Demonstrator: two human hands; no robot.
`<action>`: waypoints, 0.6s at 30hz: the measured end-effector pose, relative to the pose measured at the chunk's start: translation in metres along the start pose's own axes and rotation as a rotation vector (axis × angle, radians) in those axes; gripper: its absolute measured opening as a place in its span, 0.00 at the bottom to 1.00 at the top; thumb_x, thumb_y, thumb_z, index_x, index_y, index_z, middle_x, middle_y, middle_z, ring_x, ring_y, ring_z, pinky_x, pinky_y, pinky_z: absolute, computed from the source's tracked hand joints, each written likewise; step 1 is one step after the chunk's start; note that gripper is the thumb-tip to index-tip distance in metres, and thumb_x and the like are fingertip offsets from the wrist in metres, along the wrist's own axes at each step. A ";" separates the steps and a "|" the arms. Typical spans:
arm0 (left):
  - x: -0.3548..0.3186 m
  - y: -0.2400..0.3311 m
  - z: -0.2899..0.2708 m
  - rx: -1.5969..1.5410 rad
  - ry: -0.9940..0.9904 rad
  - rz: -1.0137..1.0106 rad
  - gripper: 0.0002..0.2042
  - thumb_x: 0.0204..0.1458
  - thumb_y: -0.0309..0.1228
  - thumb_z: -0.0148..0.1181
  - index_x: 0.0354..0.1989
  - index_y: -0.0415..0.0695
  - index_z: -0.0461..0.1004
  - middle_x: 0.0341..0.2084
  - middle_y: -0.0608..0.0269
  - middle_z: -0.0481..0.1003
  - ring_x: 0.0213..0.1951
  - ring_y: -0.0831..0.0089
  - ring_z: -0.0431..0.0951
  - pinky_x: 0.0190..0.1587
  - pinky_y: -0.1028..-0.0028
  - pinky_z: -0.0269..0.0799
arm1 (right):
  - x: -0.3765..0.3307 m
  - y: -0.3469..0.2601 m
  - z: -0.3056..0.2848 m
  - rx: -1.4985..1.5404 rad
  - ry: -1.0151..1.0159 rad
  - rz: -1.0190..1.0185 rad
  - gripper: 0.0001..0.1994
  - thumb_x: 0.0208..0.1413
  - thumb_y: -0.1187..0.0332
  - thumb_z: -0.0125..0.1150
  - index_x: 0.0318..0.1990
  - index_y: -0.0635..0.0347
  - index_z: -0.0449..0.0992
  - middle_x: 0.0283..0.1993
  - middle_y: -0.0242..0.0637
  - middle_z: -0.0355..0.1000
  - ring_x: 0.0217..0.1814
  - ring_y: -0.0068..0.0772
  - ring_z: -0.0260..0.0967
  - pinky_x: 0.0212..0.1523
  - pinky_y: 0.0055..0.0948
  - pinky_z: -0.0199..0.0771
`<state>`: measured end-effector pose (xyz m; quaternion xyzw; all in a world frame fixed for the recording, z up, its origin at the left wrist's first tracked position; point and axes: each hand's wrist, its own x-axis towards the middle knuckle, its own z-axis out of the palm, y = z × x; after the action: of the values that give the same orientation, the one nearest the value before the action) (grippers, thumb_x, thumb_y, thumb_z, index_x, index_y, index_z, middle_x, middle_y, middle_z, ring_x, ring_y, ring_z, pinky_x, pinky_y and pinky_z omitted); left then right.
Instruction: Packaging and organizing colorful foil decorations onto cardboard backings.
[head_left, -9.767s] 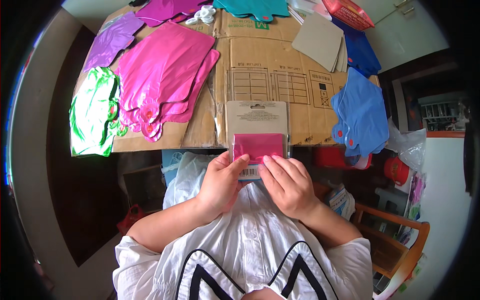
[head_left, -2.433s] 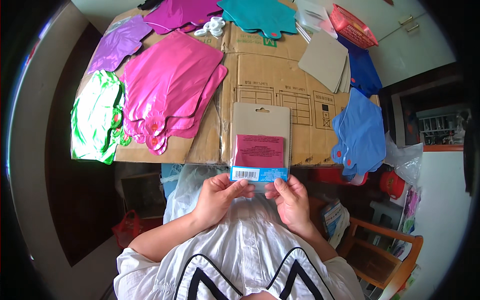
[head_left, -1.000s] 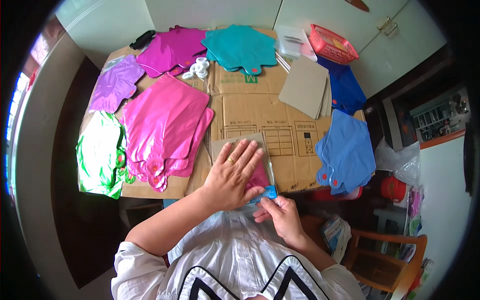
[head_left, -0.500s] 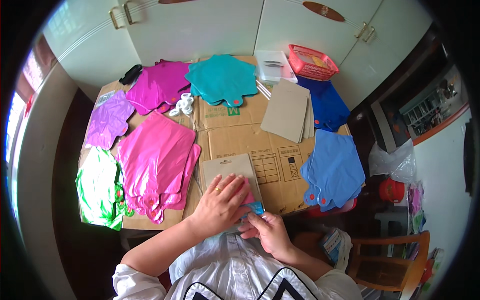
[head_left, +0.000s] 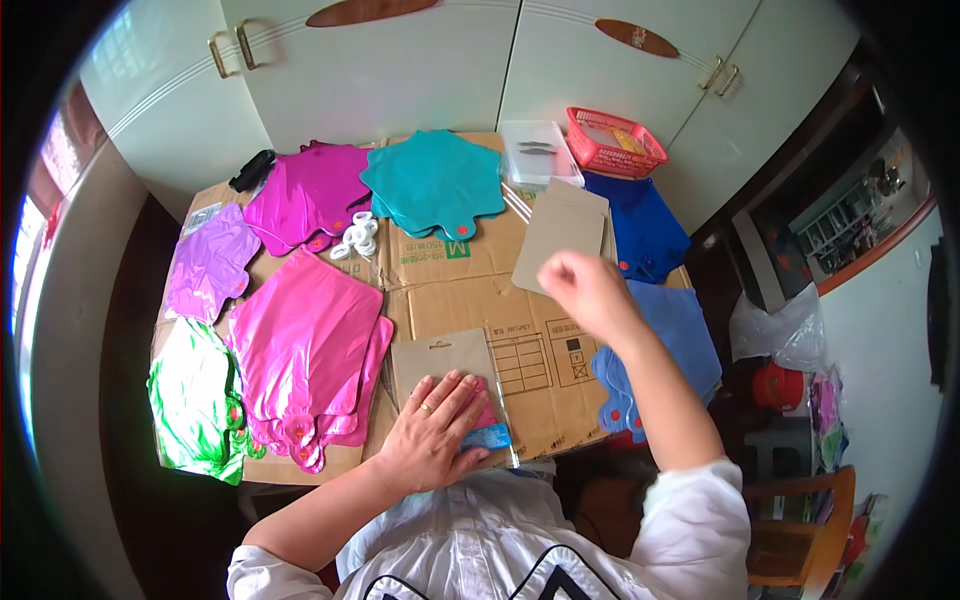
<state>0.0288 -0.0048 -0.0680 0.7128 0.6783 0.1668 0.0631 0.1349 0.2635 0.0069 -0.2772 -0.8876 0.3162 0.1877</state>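
My left hand (head_left: pixel 437 427) lies flat, fingers spread, on a clear packet (head_left: pixel 450 372) with a brown card backing and a folded pink balloon inside. The packet lies on the flattened cardboard (head_left: pixel 480 290) near the front edge. My right hand (head_left: pixel 583 287) is raised over the cardboard, blurred, fingers curled in and nothing seen in it. It hangs just in front of a stack of plain brown cards (head_left: pixel 562 232).
Flat foil balloons lie around: green (head_left: pixel 190 400), pink (head_left: pixel 305 350), lilac (head_left: pixel 205 265), magenta (head_left: pixel 305 190), teal (head_left: pixel 432 182), dark blue (head_left: pixel 640 225), light blue (head_left: pixel 680 340). White plastic clips (head_left: pixel 355 237), a clear box (head_left: pixel 540 152), a red basket (head_left: pixel 615 140) and cupboard doors (head_left: pixel 400 60) stand behind.
The packet was held up in both hands, then laid on the cardboard. My right hand has left it and risen toward the brown cards; my left hand presses it down. The view tilted up.
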 end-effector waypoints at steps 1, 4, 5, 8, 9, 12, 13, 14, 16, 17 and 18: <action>0.002 0.000 0.000 -0.007 0.002 0.004 0.35 0.56 0.52 0.54 0.66 0.41 0.61 0.66 0.48 0.59 0.69 0.51 0.56 0.69 0.49 0.48 | 0.034 0.015 0.007 -0.088 0.024 0.009 0.07 0.53 0.66 0.62 0.29 0.60 0.77 0.27 0.44 0.76 0.30 0.42 0.76 0.34 0.37 0.74; 0.005 0.000 0.002 -0.018 -0.008 0.018 0.36 0.55 0.51 0.56 0.68 0.40 0.59 0.67 0.49 0.58 0.69 0.51 0.55 0.69 0.49 0.45 | 0.116 0.050 0.036 -0.412 0.031 0.113 0.08 0.50 0.68 0.61 0.34 0.60 0.81 0.36 0.48 0.79 0.42 0.49 0.78 0.44 0.44 0.77; 0.006 0.000 0.002 -0.011 -0.012 0.025 0.36 0.56 0.51 0.55 0.68 0.41 0.58 0.68 0.50 0.57 0.69 0.52 0.55 0.69 0.48 0.44 | 0.134 0.058 0.042 -0.457 0.037 0.151 0.09 0.48 0.66 0.63 0.34 0.61 0.82 0.36 0.49 0.79 0.42 0.48 0.78 0.44 0.43 0.77; 0.004 0.000 0.001 0.055 -0.053 0.030 0.36 0.57 0.52 0.52 0.69 0.42 0.57 0.69 0.53 0.56 0.70 0.53 0.54 0.70 0.47 0.41 | 0.163 0.061 0.060 -0.542 0.021 0.240 0.12 0.45 0.64 0.65 0.34 0.63 0.82 0.39 0.49 0.79 0.45 0.47 0.78 0.46 0.41 0.77; 0.003 0.001 0.003 0.079 -0.069 0.028 0.36 0.58 0.53 0.51 0.69 0.43 0.57 0.70 0.55 0.55 0.70 0.53 0.54 0.70 0.47 0.41 | 0.165 0.056 0.063 -0.547 -0.003 0.256 0.12 0.46 0.64 0.65 0.35 0.63 0.82 0.41 0.49 0.79 0.46 0.48 0.78 0.48 0.41 0.78; 0.002 0.001 0.003 0.091 -0.073 0.016 0.35 0.58 0.53 0.49 0.69 0.44 0.57 0.70 0.56 0.56 0.70 0.52 0.53 0.70 0.46 0.40 | 0.172 0.048 0.061 -0.504 -0.047 0.316 0.13 0.46 0.65 0.65 0.38 0.63 0.82 0.42 0.51 0.79 0.48 0.48 0.78 0.49 0.41 0.78; 0.003 0.002 0.002 0.099 -0.078 0.020 0.35 0.58 0.53 0.50 0.69 0.44 0.57 0.70 0.56 0.56 0.70 0.52 0.53 0.70 0.46 0.41 | 0.174 0.049 0.058 -0.479 -0.055 0.342 0.14 0.45 0.64 0.65 0.39 0.63 0.82 0.42 0.51 0.79 0.48 0.48 0.78 0.49 0.41 0.78; 0.004 0.003 0.000 0.092 -0.084 0.018 0.35 0.58 0.53 0.50 0.69 0.44 0.58 0.70 0.56 0.56 0.70 0.52 0.53 0.70 0.47 0.41 | 0.179 0.056 0.057 -0.375 -0.030 0.339 0.14 0.45 0.65 0.65 0.39 0.63 0.82 0.41 0.51 0.79 0.47 0.48 0.78 0.47 0.41 0.78; 0.009 0.006 -0.004 0.079 -0.096 0.026 0.35 0.57 0.53 0.51 0.69 0.44 0.58 0.69 0.56 0.57 0.70 0.51 0.54 0.70 0.47 0.42 | 0.191 0.080 0.048 -0.171 0.030 0.338 0.15 0.45 0.65 0.65 0.40 0.63 0.81 0.40 0.51 0.79 0.44 0.49 0.79 0.44 0.41 0.78; 0.010 0.006 -0.005 0.076 -0.098 0.032 0.35 0.57 0.53 0.51 0.68 0.44 0.59 0.69 0.56 0.57 0.70 0.51 0.54 0.70 0.48 0.42 | 0.194 0.091 0.044 0.044 0.071 0.308 0.13 0.45 0.66 0.64 0.37 0.65 0.80 0.35 0.47 0.80 0.35 0.45 0.78 0.37 0.39 0.77; 0.010 0.005 -0.005 0.067 -0.099 0.024 0.35 0.57 0.53 0.52 0.68 0.44 0.60 0.69 0.55 0.58 0.69 0.51 0.54 0.69 0.48 0.43 | 0.192 0.088 0.045 0.220 0.173 0.218 0.11 0.46 0.68 0.63 0.35 0.66 0.78 0.33 0.45 0.79 0.31 0.40 0.77 0.34 0.36 0.77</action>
<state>0.0321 0.0039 -0.0602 0.7300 0.6710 0.1090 0.0706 -0.0040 0.4172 -0.0536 -0.3760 -0.7929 0.4048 0.2570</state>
